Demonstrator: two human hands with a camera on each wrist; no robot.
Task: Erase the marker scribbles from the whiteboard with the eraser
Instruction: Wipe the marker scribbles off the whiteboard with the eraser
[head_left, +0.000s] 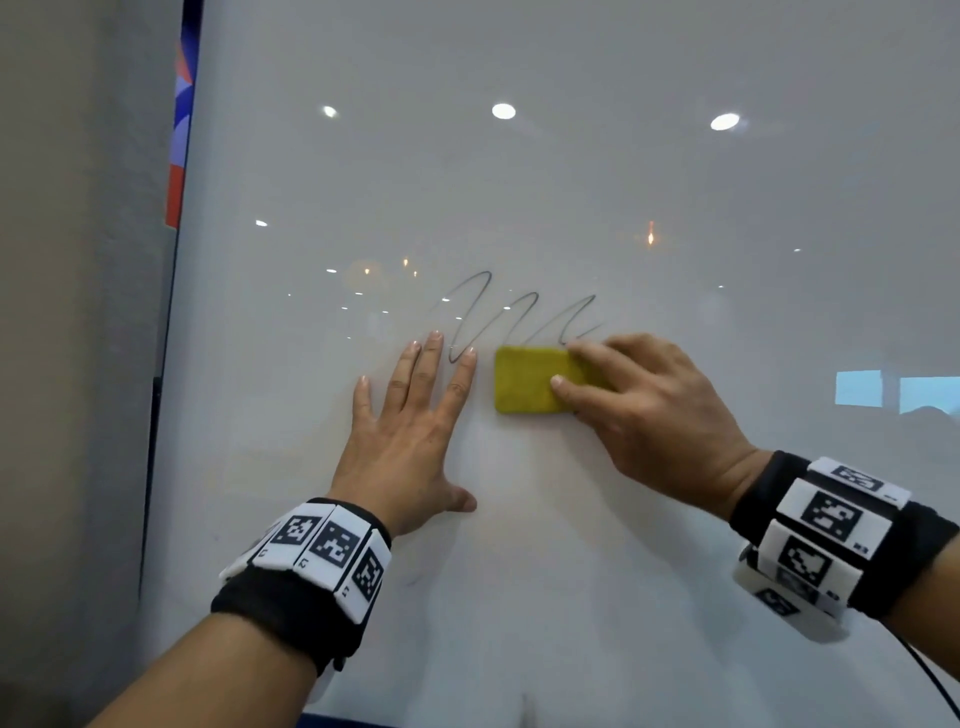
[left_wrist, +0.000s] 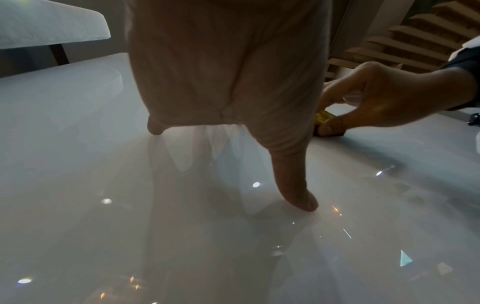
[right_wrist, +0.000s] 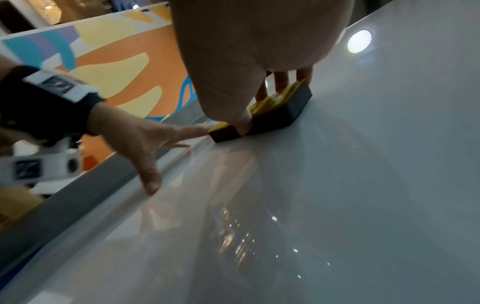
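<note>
A thin dark looping scribble (head_left: 511, 314) runs across the middle of the glossy whiteboard (head_left: 571, 171). Just below its right part a yellow eraser (head_left: 524, 382) with a dark felt underside (right_wrist: 281, 115) lies flat against the board. My right hand (head_left: 649, 410) grips the eraser by its right end, thumb on the lower edge and fingers over the top edge. My left hand (head_left: 410, 415) is spread flat on the board to the left of the eraser, its fingertips reaching the scribble's left loop. In the left wrist view the left palm (left_wrist: 228, 67) hides most of the eraser (left_wrist: 323, 117).
The board's dark left frame (head_left: 163, 332) meets a beige wall (head_left: 67, 312). A colourful orange and yellow panel (right_wrist: 124, 67) lies beyond that edge. Ceiling lights reflect on the board (head_left: 503, 110). A cable (head_left: 930, 680) hangs from the right wrist band.
</note>
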